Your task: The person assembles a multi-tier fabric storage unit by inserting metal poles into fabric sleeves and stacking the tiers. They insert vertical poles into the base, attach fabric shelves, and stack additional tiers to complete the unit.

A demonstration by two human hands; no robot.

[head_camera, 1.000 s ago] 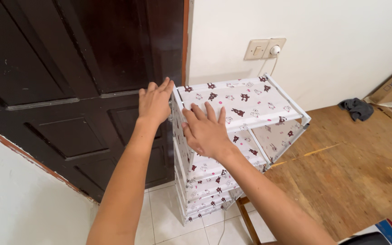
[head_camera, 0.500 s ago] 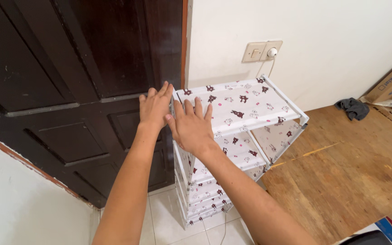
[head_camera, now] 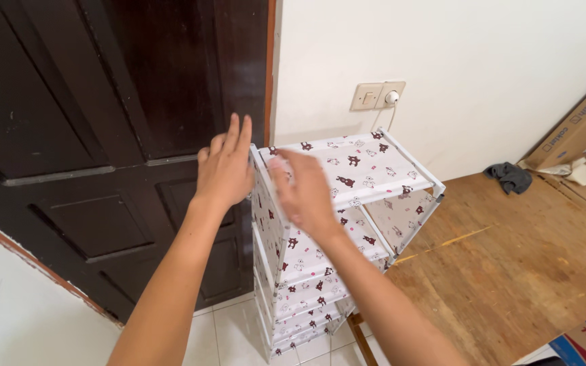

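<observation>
Head cam: fabric shelf rack, white w/ small dark animal print, stands on tiled floor between dark wooden door and wooden table, just below wall socket. Left hand flat & open at rack's top left corner, fingers up, gripping nothing. Right hand open too, palm down on/over top shelf near front-left; slightly blurred, so contact can't be confirmed. Step in hand looks like steadying or squaring the rack's top. Any next move calls for even pressure both sides; frame looks light, could tip.
</observation>
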